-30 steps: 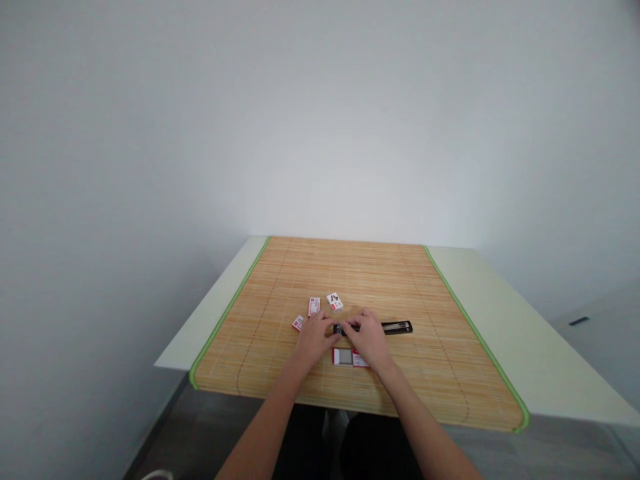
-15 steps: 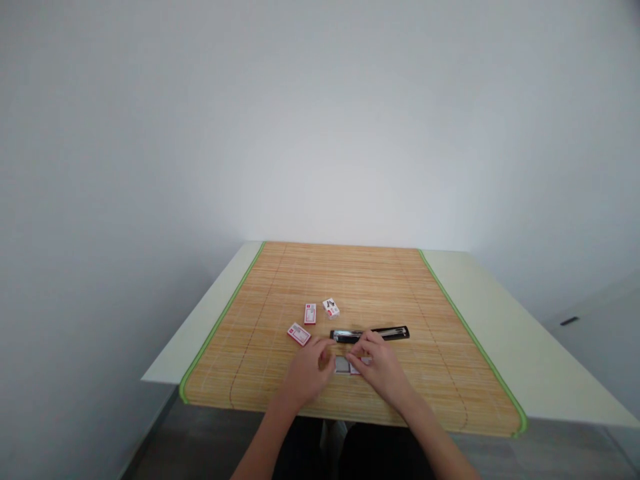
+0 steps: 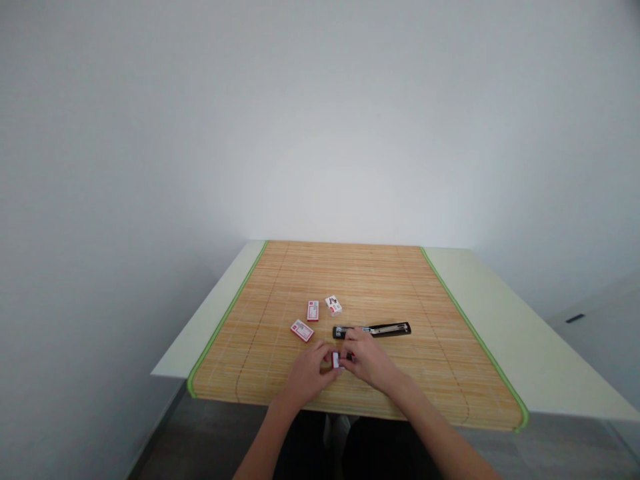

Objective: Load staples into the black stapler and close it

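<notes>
Near the front edge of the mat, a small red-and-white staple box (image 3: 336, 361) sits between my two hands, its ends partly hidden by my fingers. My left hand (image 3: 309, 371) curves round its left end, thumb and fingers closed on it. From the right, my right hand (image 3: 367, 358) has its fingers bent and pressed against the other end. Just beyond my fingers lies an opened black stapler (image 3: 391, 329), stretched out flat, its metal rail showing.
Two more red-and-white boxes, one nearer (image 3: 303, 331) and one farther (image 3: 313, 311), lie left of the stapler. A white box with a dark print (image 3: 333, 305) is beside them. The bamboo mat (image 3: 345, 273) with green edging covers the white table's (image 3: 493, 320) middle, before a wall.
The grey staple tray that showed between my hands is out of sight, and the box looks shorter. My right hand has moved left, closer to my left hand.
</notes>
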`<state>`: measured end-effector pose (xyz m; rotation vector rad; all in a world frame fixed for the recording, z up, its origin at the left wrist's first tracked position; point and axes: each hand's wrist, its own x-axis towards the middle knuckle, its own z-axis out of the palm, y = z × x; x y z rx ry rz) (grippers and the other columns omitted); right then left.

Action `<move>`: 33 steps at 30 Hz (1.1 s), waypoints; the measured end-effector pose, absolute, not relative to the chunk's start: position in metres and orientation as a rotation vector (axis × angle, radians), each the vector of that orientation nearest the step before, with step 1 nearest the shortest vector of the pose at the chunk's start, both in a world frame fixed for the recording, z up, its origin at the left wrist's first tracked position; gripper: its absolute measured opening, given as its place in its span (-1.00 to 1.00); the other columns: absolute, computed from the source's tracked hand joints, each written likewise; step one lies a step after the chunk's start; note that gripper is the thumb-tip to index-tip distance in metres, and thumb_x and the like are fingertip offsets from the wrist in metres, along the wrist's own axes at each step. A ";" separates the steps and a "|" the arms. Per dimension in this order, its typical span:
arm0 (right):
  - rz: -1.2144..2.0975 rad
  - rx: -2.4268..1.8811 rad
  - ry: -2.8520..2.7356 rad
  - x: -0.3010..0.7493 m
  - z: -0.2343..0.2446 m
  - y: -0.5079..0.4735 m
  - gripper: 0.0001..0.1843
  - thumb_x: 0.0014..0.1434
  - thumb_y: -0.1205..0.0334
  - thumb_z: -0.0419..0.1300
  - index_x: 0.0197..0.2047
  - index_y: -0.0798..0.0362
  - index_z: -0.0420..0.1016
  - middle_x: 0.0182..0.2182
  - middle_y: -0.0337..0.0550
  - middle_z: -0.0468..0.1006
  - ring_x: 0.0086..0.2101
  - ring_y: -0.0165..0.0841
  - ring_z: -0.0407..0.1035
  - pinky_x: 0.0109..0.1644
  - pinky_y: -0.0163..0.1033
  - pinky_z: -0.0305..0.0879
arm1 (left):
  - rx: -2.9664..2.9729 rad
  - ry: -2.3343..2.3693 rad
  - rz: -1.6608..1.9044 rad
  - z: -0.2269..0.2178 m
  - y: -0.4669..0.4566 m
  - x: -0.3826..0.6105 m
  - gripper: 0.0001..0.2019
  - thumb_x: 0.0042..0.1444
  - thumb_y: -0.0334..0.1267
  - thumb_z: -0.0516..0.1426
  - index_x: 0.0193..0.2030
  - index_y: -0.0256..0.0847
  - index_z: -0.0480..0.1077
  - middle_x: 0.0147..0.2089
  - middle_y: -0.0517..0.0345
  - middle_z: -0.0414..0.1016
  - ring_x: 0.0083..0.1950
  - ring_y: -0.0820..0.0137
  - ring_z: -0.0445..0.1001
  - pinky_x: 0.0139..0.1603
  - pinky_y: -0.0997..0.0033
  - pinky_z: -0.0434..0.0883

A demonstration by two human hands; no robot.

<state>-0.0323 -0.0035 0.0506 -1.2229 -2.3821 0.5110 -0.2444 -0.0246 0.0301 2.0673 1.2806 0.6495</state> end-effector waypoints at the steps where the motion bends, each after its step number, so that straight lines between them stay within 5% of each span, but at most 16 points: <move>1: 0.520 -1.213 -2.381 -0.032 0.049 -0.003 -0.90 0.15 0.32 0.41 -0.35 0.00 0.58 -0.25 -0.17 0.49 -0.11 -0.22 0.37 0.01 -0.17 0.26 | 2.068 1.281 0.656 0.029 -0.025 -0.245 -0.75 0.16 -0.19 0.26 -0.01 -0.07 0.47 -0.12 0.12 0.46 -0.09 0.26 0.45 -0.09 0.34 0.35; 13: 0.602 -1.233 -2.272 -0.012 0.042 -0.014 -0.92 0.29 0.19 0.33 -0.15 -0.10 0.66 -0.23 -0.15 0.54 -0.14 -0.22 0.40 -0.01 -0.16 0.31 | 2.037 1.262 0.665 0.023 -0.024 -0.249 -0.62 0.14 -0.16 0.30 0.10 -0.04 0.46 -0.07 0.12 0.48 -0.02 0.25 0.45 0.00 0.31 0.36; 16: 0.554 -1.324 -2.191 0.006 0.045 -0.021 -0.73 0.22 0.13 0.39 0.00 -0.12 0.62 -0.14 -0.12 0.55 -0.09 -0.17 0.41 0.04 -0.11 0.32 | 2.001 1.243 0.656 0.020 -0.022 -0.255 -0.53 0.10 -0.19 0.33 0.17 -0.04 0.42 -0.05 0.14 0.47 -0.02 0.26 0.46 0.01 0.32 0.37; 22: 0.587 -1.432 -2.175 0.048 0.041 -0.032 -0.46 0.10 0.08 0.44 0.15 -0.09 0.54 -0.05 -0.04 0.57 -0.01 -0.07 0.43 0.12 -0.01 0.35 | 1.996 1.224 0.596 0.021 -0.016 -0.263 -0.64 0.14 -0.19 0.29 0.09 -0.04 0.49 -0.07 0.17 0.48 -0.11 0.32 0.46 -0.04 0.35 0.36; 33: 0.749 -1.338 -2.124 0.050 0.039 -0.032 -0.69 0.20 0.18 0.35 0.03 -0.11 0.62 -0.05 -0.08 0.59 0.00 -0.13 0.45 0.14 -0.04 0.35 | 2.050 1.239 0.562 0.033 -0.010 -0.249 -0.70 0.12 -0.10 0.32 -0.01 -0.05 0.56 -0.10 0.15 0.56 -0.10 0.28 0.50 -0.08 0.36 0.37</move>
